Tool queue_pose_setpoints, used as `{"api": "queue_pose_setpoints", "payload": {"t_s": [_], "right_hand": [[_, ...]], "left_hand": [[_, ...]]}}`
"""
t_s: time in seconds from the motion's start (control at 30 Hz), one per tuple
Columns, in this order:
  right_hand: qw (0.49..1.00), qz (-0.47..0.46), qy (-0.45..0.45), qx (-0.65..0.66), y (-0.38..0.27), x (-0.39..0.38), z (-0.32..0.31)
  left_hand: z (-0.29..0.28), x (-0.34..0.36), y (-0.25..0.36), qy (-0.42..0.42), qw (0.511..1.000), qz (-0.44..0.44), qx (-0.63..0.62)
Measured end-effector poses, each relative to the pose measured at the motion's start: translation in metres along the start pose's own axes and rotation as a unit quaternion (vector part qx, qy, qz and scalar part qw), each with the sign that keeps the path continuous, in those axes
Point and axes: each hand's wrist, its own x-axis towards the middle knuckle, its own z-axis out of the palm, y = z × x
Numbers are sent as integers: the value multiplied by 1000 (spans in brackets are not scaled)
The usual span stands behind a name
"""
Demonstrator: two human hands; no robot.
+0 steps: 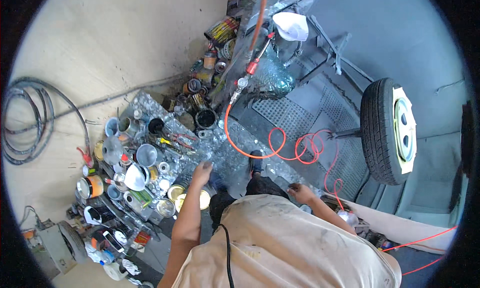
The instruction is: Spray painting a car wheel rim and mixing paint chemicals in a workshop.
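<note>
My left hand [202, 173] hangs beside the paint bench, its fingers drawn together, with nothing visible in them. Just behind it stand several tins with gold lids [176, 192]. My right hand [301, 192] is low at my right side, fingers loosely curled and apart, no object seen in it. Between my hands are my dark trousers and a shoe [256, 160] on the stained floor. Ahead hangs an air line with a red fitting [252, 67], apart from both hands. To the right, a tyre [381, 133] with a masked wheel rim [404, 129] sits upright on a stand.
Cups, cans and funnels crowd the bench at left, with pliers [182, 141] and a white cup [135, 178] among them. An orange hose [276, 149] loops across the floor. A dark hose coil [30, 119] hangs on the left wall. Metal grating [286, 115] lies ahead.
</note>
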Motion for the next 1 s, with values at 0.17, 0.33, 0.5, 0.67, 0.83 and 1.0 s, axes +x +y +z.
{"api": "queue_pose_setpoints", "payload": {"t_s": [0.17, 0.33, 0.5, 0.67, 0.83, 1.0], "right_hand": [[995, -32, -77, -52, 9, 33, -53], [991, -78, -83, -72, 6, 72, -118], [982, -163, 92, 37, -58, 94, -196], [934, -318, 121, 110, -149, 87, -239], [891, -392, 184, 137, -243, 101, -263], [859, -351, 302, 219, -295, 127, -265]], "left_hand": [[-14, 43, 157, 72, 962, 210, -159], [-20, 61, 270, 103, 936, 272, -197], [1, 86, 299, 24, 913, 198, -357], [19, 79, 306, 139, 941, 202, -233], [60, 48, 340, 190, 925, 245, -219], [110, -2, 366, 146, 924, 223, -276]]}}
